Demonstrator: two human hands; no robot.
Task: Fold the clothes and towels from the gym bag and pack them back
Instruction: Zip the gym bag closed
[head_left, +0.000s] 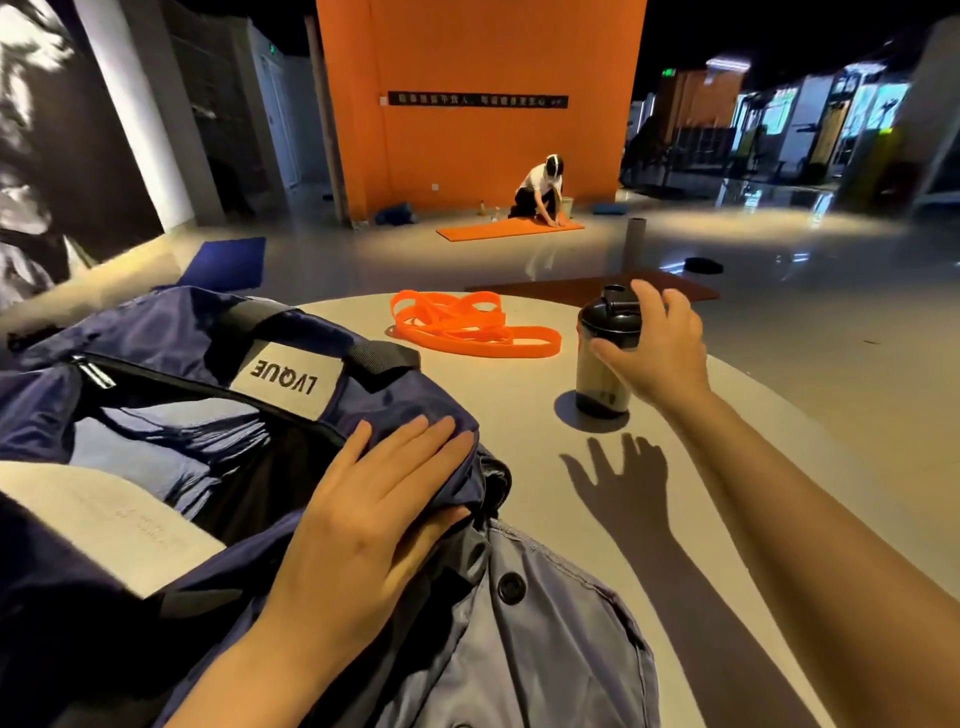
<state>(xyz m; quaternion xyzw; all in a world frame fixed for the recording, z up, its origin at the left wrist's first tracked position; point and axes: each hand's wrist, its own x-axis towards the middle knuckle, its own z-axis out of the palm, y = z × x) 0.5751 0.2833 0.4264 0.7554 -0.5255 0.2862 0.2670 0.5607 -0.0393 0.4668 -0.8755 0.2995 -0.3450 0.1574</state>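
A navy gym bag lies unzipped on the left half of the round table. A cream towel and dark folded cloth show inside the opening. My left hand lies flat on the bag's near rim, fingers straight, thumb against a fold of the fabric. A grey buttoned garment lies crumpled just below that hand. My right hand hovers with spread fingers at a black-lidded shaker bottle that stands upright on the table; its thumb is at the bottle's side.
Orange resistance bands lie looped at the table's far side. Beyond the table, a person kneels on an orange mat before an orange wall. A blue mat and a brown mat lie on the floor.
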